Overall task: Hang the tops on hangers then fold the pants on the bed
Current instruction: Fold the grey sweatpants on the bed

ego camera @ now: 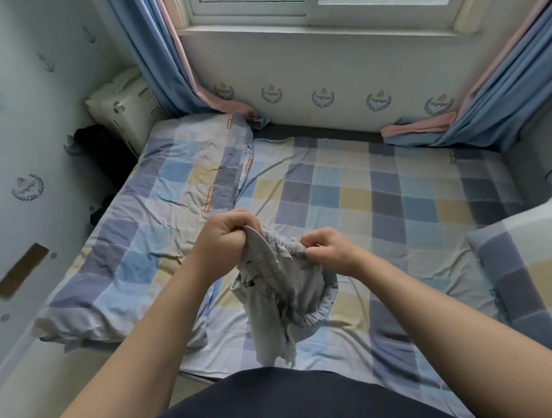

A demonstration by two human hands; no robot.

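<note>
**Grey pants held up by the waistband, both hands level over the bed**

Head view: your left hand [225,235] has its fingers curled tight round one end of the elastic waistband; your right hand [325,249] pinches the other end between thumb and fingers. The grey pants [278,290] hang below both hands, in the air above the checked bed sheet [394,200], with the long axis running down toward your body. The waistband spans left to right between the hands, so neither hand is nearer. I judge the next move is to lay them flat on the sheet ahead of you.

Hard to read: the fabric is bunched, so the legs can't be told apart and the hems are lost against your dark top. No hangers or tops visible. A checked quilt [149,223] lies at left.
</note>
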